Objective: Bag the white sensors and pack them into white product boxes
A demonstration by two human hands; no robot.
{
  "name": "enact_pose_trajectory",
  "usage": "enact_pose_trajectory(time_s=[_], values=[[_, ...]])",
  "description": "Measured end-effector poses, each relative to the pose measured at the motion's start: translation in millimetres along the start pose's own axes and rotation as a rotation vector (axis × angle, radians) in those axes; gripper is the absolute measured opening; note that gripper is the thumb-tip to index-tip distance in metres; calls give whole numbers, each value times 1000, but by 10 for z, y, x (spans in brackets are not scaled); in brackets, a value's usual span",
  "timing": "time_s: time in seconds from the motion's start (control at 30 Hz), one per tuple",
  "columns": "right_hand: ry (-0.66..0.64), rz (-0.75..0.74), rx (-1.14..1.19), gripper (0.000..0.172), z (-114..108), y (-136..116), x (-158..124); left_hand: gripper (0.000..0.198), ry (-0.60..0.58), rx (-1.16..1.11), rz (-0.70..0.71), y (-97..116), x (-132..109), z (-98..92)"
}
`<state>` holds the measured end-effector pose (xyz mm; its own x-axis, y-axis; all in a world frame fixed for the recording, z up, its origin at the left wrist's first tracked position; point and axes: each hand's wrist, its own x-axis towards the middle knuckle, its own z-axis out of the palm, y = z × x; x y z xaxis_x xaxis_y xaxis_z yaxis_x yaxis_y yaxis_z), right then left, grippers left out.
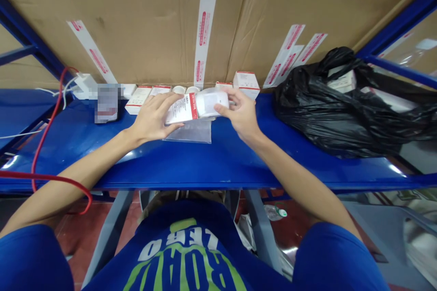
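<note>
As the left hand (pixel 152 118) and right hand (pixel 241 116) grasp a labelled white bottle (pixel 196 107) at twelve o'clock (the right's hold lighter), a slip could drop it onto the clear plastic bag (pixel 187 132)

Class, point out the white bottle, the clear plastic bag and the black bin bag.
White bottle (pixel 180 110): head view, label.
Clear plastic bag (pixel 187 132): head view, middle.
Black bin bag (pixel 336 118): head view, middle.
</note>
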<state>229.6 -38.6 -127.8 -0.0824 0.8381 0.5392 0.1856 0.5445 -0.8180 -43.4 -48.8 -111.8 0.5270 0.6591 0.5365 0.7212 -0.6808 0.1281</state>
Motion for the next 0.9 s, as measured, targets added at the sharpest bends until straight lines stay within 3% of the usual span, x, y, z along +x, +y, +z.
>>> enact_pose_trajectory(time_s=[0.1, 0.17, 0.23, 0.37, 0.5, 0.6, 0.73, 0.83, 0.9], values=[[15, 64, 31, 63, 155, 15, -103, 74, 38, 23, 9, 67, -24, 23], [-41, 42, -60, 53, 207, -30, -180, 73, 26, 35, 3, 98, -38, 46], [-135, -44, -193, 43, 220, -81, -235, 74, 12, 30, -14, 106, -46, 62], [-335, -309, -346, 54, 156, -93, -214, 79, 17, -26, 13, 62, -22, 78], [-281, -385, -458, 61, -17, 18, -74, 88, 26, -122, 77, 14, 20, 111], [-324, -391, -521, 61, -99, 106, -16, 86, 12, -143, 76, 21, 9, 145], [-426, -378, -488, 57, -37, 159, -54, 84, 49, -125, 117, 46, -45, 175], [-306, -268, -338, 63, 45, 150, -76, 82, 85, -90, 136, 51, -66, 174], [-196, -95, -156, 70, 92, 127, -75, 80, 122, -61, 114, 54, -67, 168]])
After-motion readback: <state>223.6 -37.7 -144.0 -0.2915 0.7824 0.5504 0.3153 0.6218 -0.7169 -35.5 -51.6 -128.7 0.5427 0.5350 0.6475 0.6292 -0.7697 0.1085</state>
